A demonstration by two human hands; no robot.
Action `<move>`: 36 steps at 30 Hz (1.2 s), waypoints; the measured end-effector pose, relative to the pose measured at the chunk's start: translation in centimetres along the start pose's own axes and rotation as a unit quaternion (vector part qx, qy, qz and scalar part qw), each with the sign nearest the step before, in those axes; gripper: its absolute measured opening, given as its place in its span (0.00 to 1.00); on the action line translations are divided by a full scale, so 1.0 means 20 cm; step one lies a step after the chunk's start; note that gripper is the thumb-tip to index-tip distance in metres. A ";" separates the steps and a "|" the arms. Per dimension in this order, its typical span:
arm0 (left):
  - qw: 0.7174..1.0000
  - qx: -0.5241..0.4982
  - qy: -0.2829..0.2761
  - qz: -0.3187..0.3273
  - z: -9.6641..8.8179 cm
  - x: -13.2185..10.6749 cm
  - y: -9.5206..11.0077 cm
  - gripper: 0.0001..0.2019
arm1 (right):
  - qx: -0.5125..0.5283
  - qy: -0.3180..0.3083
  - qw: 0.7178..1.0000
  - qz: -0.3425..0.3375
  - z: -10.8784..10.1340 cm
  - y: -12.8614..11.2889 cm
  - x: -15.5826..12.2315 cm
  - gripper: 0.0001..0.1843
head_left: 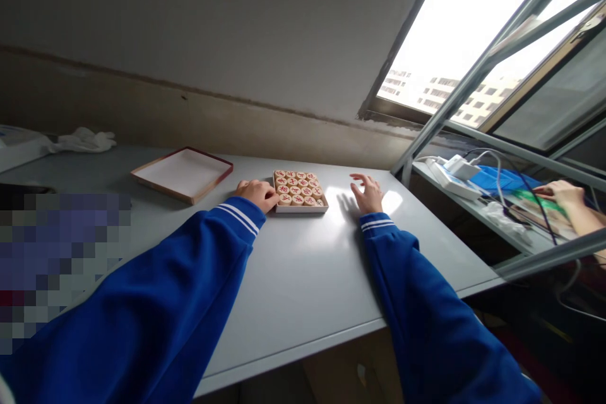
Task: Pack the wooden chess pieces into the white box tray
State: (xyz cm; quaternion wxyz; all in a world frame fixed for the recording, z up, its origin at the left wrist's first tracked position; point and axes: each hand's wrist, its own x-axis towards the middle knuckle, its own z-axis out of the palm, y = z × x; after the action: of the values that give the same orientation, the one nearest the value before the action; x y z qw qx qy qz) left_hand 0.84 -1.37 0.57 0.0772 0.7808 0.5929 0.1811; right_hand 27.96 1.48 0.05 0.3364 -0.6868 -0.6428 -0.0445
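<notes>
A shallow box (pixel 303 209) sits on the grey table, filled with round wooden Chinese chess pieces (pixel 297 190) that carry red characters. At its left wall is my left hand (pixel 258 194), fingers curled and closed against the box edge; the fingertips are partly hidden. My right hand (pixel 368 194) is just above the table to the right of the box, apart from it, with thumb and fingers spread and nothing between them. Left of my left hand lies the box lid (pixel 184 173), its white inside facing up and its rim reddish.
A white glove (pixel 85 140) lies at the back left. To the right, a metal frame (pixel 473 85) separates the table (pixel 293 278) from a shelf with a white power strip (pixel 452 180) and cables. Another person's hand (pixel 561 194) is over green material there. A wall runs behind.
</notes>
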 end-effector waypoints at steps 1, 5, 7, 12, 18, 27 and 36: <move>1.000 0.001 -0.002 0.001 0.00 0.00 0.00 0.15 | -0.046 -0.002 0.998 0.049 0.00 0.07 0.04 0.19; 1.000 0.008 0.000 0.002 0.00 0.00 0.00 0.14 | -0.118 -0.025 0.989 0.085 0.01 0.25 0.12 0.19; 1.000 0.010 0.003 0.002 0.00 0.00 0.00 0.14 | -0.122 -0.031 0.990 0.061 0.00 0.26 0.13 0.14; 1.000 0.007 -0.004 0.006 0.00 0.00 0.00 0.15 | -0.136 -0.036 0.990 0.032 0.00 0.20 0.10 0.13; 1.000 0.008 -0.002 0.001 0.00 0.00 0.00 0.14 | -0.097 -0.048 0.994 0.015 0.02 0.16 0.10 0.16; 1.000 -0.008 0.001 0.006 0.00 0.00 0.00 0.14 | 0.020 -0.056 0.998 -0.033 0.00 0.05 0.06 0.10; 1.000 -0.012 -0.002 0.006 0.01 0.00 -0.01 0.15 | 0.258 -0.197 0.930 -0.172 -0.04 -0.20 -0.12 0.16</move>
State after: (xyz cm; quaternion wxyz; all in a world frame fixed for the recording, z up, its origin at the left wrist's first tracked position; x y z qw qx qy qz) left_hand 0.81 -1.26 0.39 0.0866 0.7836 0.5861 0.1870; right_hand 24.20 -1.18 1.15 0.3554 -0.4498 -0.7941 0.2020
